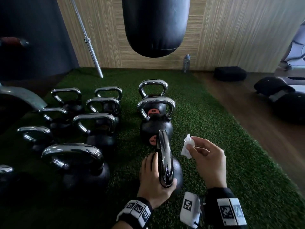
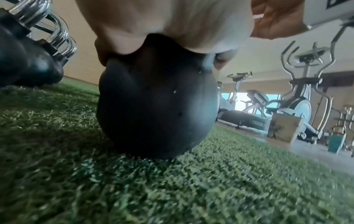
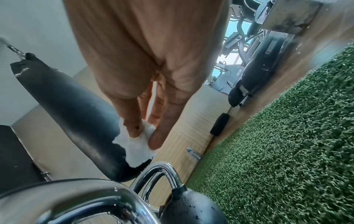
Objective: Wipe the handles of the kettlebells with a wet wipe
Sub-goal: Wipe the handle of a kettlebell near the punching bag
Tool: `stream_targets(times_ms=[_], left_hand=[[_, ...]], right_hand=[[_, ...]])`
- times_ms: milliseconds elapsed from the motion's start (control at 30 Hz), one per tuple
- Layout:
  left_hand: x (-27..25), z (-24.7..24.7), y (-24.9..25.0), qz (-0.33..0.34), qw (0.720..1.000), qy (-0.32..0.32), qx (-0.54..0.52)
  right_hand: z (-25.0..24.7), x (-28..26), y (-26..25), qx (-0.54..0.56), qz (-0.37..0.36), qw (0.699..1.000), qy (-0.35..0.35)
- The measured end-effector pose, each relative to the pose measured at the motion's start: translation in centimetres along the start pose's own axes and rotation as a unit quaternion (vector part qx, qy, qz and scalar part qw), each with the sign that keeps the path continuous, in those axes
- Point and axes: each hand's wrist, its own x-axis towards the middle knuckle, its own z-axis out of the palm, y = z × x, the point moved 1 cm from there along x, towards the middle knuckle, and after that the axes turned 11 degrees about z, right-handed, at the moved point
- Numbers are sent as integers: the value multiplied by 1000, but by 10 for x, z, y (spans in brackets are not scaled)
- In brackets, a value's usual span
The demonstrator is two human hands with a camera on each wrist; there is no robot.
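Note:
The nearest black kettlebell (image 1: 177, 171) stands on the green turf (image 1: 214, 123), its chrome handle (image 1: 165, 154) turned edge-on to me. My left hand (image 1: 155, 176) grips it low down, fingers on the left side and thumb hooked round the handle's near foot. In the left wrist view the palm (image 2: 162, 27) covers the top of the ball (image 2: 157, 97). My right hand (image 1: 206, 159) hovers just right of the handle, apart from it, pinching a crumpled white wet wipe (image 1: 187, 146). The right wrist view shows the wipe (image 3: 134, 148) between thumb and fingers, above the handle (image 3: 91, 192).
Two more kettlebells (image 1: 156, 116) stand right behind the held one, and several others (image 1: 74, 162) crowd the turf to the left. A black punching bag (image 1: 155, 25) hangs ahead, with a barbell (image 1: 89, 42) leaning on the wall and a water bottle (image 1: 186, 62) at its foot. Wooden floor and black gear (image 1: 283, 96) lie right.

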Motion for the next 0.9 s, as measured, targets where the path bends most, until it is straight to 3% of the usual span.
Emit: stream_targets(times_ms=[100,200,400,533,733,900], left_hand=[[3,2,-3,62,997,40,35],[3,0,-8,76,996,36,10],[13,-27,-29,144,978,30,-146],[14,-23,-40,133,979,35,-153],[11,-17,-45,134,973,57,-180],[9,-11,-51,107,974,65,-190]], right_hand=[[3,3,8,-17,9,1000,4],[6,2,12,-34,11,999,-8],[16,6,20,-54,32,998,5],[28,23,23,-70,50,996,29],[60,39,44,-117,64,990,-38],[66,46,47,-117,57,990,-48]])
